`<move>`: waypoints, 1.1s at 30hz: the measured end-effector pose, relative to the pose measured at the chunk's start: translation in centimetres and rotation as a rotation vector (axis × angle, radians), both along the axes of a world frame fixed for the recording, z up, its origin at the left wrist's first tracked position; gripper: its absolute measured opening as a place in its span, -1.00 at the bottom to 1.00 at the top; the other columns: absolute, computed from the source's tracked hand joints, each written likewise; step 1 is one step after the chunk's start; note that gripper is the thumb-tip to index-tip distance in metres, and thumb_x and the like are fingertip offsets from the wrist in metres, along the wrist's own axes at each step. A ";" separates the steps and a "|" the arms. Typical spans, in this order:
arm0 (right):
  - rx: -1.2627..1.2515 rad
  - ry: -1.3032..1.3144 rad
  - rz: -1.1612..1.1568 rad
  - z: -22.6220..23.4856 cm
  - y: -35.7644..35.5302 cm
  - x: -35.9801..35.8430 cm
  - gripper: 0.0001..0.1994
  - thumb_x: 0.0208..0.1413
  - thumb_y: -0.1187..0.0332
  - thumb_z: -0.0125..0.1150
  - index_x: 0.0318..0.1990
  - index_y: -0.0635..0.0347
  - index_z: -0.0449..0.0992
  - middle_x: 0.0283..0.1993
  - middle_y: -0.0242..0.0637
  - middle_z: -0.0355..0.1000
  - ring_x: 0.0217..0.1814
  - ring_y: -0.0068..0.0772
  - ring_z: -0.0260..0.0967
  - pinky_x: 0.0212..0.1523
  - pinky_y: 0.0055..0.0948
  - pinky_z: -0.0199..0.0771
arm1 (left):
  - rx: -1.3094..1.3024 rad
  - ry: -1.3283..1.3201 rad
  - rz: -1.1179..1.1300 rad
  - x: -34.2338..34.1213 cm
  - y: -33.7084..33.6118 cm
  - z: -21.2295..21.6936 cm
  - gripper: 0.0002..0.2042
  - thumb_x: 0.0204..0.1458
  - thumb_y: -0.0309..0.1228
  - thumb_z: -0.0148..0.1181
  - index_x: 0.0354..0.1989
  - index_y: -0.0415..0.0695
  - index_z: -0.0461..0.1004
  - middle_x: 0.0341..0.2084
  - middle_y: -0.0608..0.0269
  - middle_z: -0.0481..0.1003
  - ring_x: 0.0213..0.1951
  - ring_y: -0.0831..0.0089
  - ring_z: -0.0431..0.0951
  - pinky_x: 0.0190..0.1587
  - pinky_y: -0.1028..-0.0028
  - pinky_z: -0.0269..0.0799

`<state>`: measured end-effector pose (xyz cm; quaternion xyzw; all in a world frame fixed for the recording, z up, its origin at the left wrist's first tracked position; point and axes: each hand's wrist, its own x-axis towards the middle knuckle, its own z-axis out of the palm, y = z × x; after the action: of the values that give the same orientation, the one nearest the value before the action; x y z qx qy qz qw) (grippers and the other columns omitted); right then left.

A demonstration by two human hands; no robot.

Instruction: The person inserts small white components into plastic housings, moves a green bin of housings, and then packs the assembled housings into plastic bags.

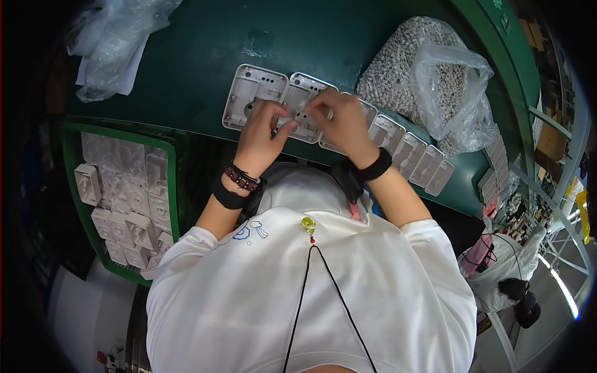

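Note:
Along the near edge of the green table runs a row of open white plastic housings with moulded ribs and small dark holes. My left hand point(260, 135) lies over the leftmost housing point(237, 88), its thumb and forefinger curled together toward the second housing point(300, 94). Above the right part of that second housing is my right hand point(344, 124), fingers bent down in a pinch. Whatever sits between the fingertips of either hand is too small to make out. My right hand partly covers the third housing point(367, 114).
A clear bag of small pale parts point(404, 68) slumps on the table point(205, 37) at the far right. Crumpled clear plastic point(118, 50) lies at the far left. At my left stands a green-rimmed crate point(171, 205) of white plastic parts. More housings point(407, 154) continue rightward.

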<state>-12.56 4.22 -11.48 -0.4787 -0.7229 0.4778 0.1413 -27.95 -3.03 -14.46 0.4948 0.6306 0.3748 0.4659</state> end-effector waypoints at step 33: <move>0.214 -0.028 0.090 0.2 -1.3 -4.7 -0.83 -0.30 0.45 0.24 -0.42 0.11 0.50 -0.21 -0.27 0.23 -0.12 -0.26 0.12 -0.12 -0.40 0.11 | 0.016 -0.330 0.128 -3.4 -0.4 1.0 -0.61 -0.17 -0.64 0.09 -0.11 -0.24 0.19 -0.14 0.06 0.37 -0.21 0.38 0.46 -0.20 0.53 0.39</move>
<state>-17.31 2.93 -11.24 -0.4347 -0.7924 0.3971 0.1599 -31.32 -3.42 -13.50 0.3891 0.5729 0.4847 0.5343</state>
